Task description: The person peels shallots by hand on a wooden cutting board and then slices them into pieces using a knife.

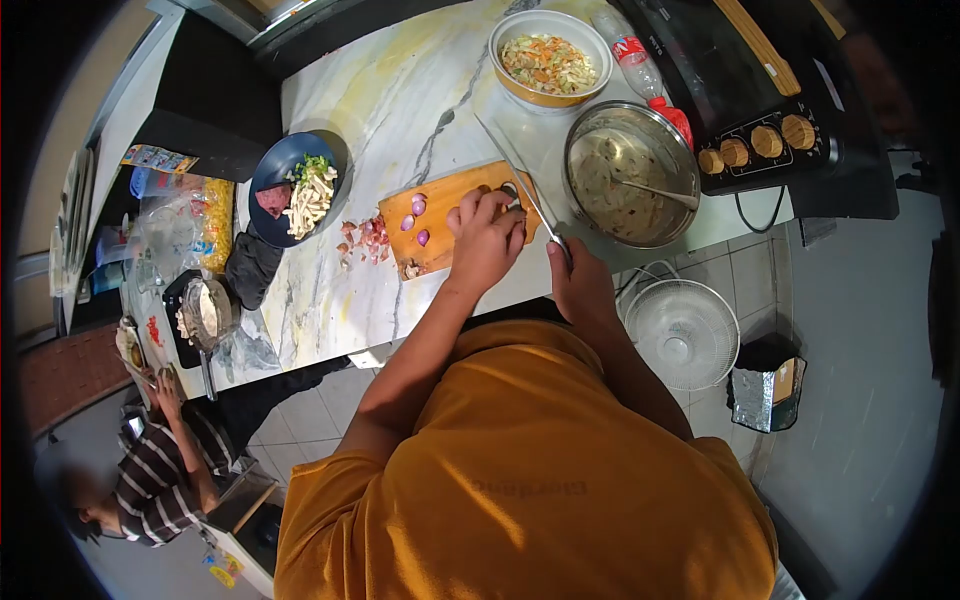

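My right hand is wrapped round the handle of a kitchen knife, its long blade slanting up and left along the right end of the wooden cutting board. Over that end of the board, my left hand has its fingers curled down close to the blade; what lies under the fingertips is mostly hidden. Several peeled purple shallots rest on the board to the left of this hand. Shallot skins are scattered on the marble counter beside the board's left edge.
To the right stand a steel bowl of batter with a spoon, and a bowl of shredded vegetables. A plastic bottle lies by the black oven. Leftward are a dark plate of cut food, a pan and another person.
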